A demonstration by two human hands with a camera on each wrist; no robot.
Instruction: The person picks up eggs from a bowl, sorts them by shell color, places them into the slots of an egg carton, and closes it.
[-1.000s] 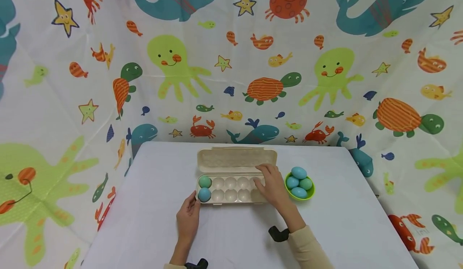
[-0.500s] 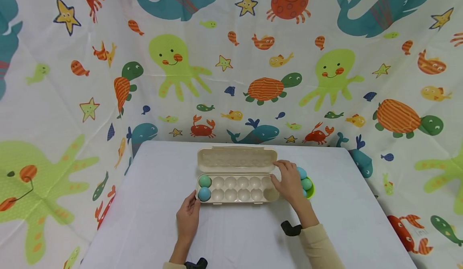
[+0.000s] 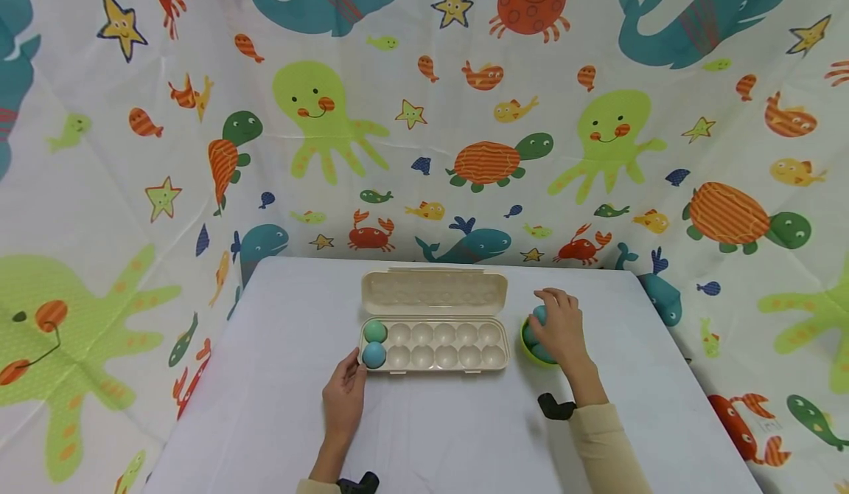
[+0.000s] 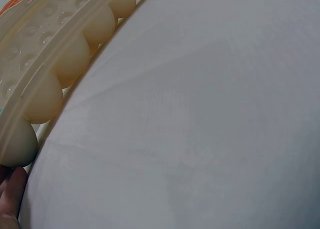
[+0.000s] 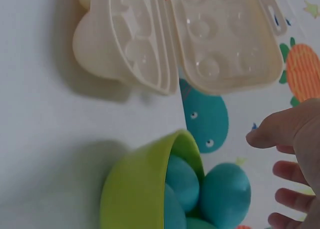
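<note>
A beige egg carton [image 3: 434,298] lies with its lid up in the head view. A green egg [image 3: 375,330] and a blue egg [image 3: 374,355] sit in its two leftmost cups; the other cups hold nothing. My left hand [image 3: 343,394] grips the carton's front left corner, its fingertips [image 4: 13,189] against the side below a cup. To the right stands a lime-green bowl [image 5: 135,189] with several blue and green eggs. Over it hovers my right hand [image 3: 562,328], fingers spread and apart from the topmost blue egg [image 5: 225,196], partly hiding the bowl from the head camera.
A white-covered table [image 3: 438,435] bears the carton and bowl, which stand a short gap apart. Behind and at both sides hangs a curtain [image 3: 424,184] printed with sea animals. Each wrist carries a black camera mount [image 3: 556,407].
My right hand has moved right, from above the carton's right end to above the bowl. The left hand stays at the carton's left corner.
</note>
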